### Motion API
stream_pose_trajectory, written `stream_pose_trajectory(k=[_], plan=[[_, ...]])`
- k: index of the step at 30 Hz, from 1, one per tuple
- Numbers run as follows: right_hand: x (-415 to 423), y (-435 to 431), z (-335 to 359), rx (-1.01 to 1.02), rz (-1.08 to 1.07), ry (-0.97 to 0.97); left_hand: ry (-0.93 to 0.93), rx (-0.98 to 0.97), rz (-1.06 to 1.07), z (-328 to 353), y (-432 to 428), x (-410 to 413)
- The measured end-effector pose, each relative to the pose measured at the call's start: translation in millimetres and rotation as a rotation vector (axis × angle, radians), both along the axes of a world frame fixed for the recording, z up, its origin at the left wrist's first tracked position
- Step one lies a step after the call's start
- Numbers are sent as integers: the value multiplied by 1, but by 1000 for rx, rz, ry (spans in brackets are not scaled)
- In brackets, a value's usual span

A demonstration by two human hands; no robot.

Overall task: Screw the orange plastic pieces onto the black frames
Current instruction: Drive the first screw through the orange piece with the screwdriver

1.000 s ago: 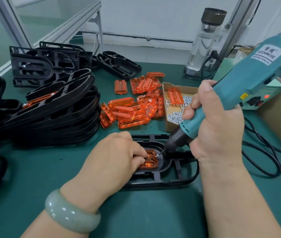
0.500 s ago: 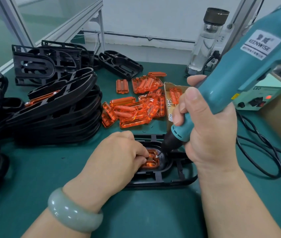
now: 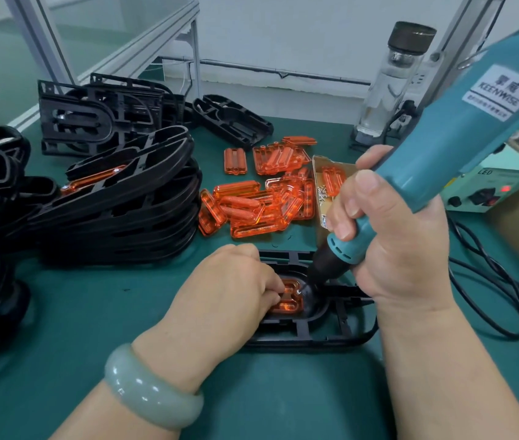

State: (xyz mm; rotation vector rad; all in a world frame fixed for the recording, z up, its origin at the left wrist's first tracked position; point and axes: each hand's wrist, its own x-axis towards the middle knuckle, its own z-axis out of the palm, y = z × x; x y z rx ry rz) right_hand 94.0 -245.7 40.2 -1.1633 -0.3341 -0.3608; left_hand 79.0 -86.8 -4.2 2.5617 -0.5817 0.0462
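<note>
- The orange piece (image 3: pixel 288 300) sits in the black frame (image 3: pixel 331 336), which lies flat toward the near edge of the green desk (image 3: pixel 77 312).
- Your left hand (image 3: pixel 229 290), grip curled tight, pins the piece's left end.
- Your right hand (image 3: pixel 394 249) wraps its grip round the teal screwdriver (image 3: pixel 461 138), bit on the piece's right end.
- Mid-desk lie spare orange pieces (image 3: pixel 251 204); along the left edge, stacked black frames (image 3: pixel 124 211).

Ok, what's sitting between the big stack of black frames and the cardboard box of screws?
A loose pile of orange plastic pieces, lying on the green mat; the head view shows it.
</note>
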Motion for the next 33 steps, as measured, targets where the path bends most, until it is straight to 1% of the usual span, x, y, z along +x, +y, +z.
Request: stream_pose_trajectory(k=[5,18,28,31,33], plan=[[1,0,0,-26,20,-33,1,-15,3,-1,0,0],[0,0,0,-8,-32,-3,-26,-39,16,-3,-1,-1],[0,-1,-2,-47,-24,-40,-40,-40,18,-4,-1,1],[0,1,-3,-21,14,-32,-48,-36,21,-5,-1,0],[0,4,-2,-48,46,-49,-53,-30,24,-5,-1,0]])
